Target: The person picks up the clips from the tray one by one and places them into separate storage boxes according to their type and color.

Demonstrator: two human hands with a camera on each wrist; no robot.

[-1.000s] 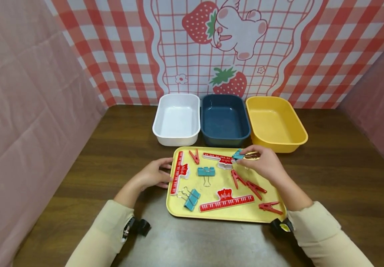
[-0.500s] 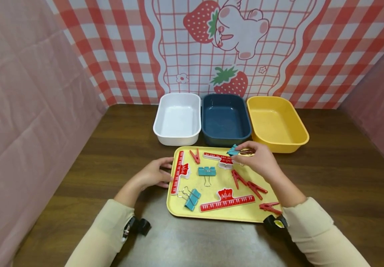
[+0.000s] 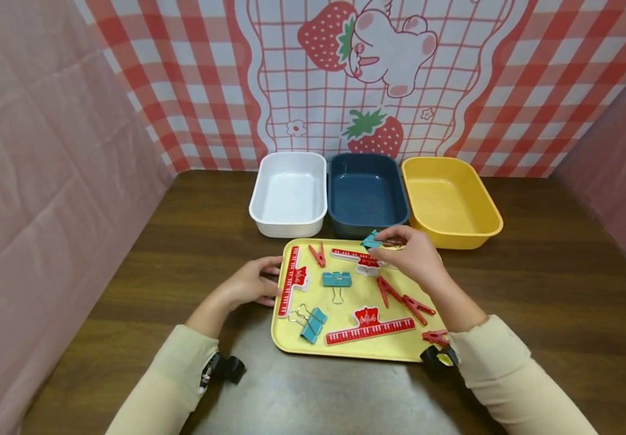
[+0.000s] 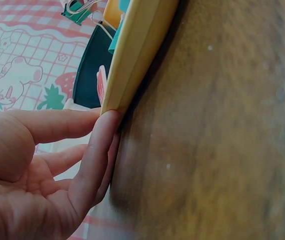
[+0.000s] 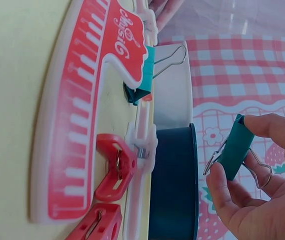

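My right hand [image 3: 413, 257] pinches a teal binder clip [image 3: 370, 239] above the tray's back edge, just in front of the dark blue bin. In the right wrist view the clip [image 5: 236, 149] sits between thumb and fingertips, wire handles sticking out. At the left edge of the yellow tray [image 3: 345, 353], my left hand [image 3: 250, 282] holds the rim between thumb and fingers, as the left wrist view shows on the tray side [image 4: 132, 65]. Lying on the tray are two more teal binder clips [image 3: 313, 325], several red clothespins [image 3: 386, 291] and three red piano-key ruler clips [image 3: 370, 331].
Behind the tray stand a white bin [image 3: 288, 196], a dark blue bin [image 3: 368, 193] and a yellow bin [image 3: 451, 205], side by side. A checked strawberry cloth [image 3: 215, 78] hangs at the back. Pink cloth [image 3: 46, 181] covers the left side. The table [image 3: 182, 241] is dark wood.
My right hand has moved left and slightly away from me, carrying the teal binder clip toward the front of the dark blue bin. The left hand keeps its place on the tray.
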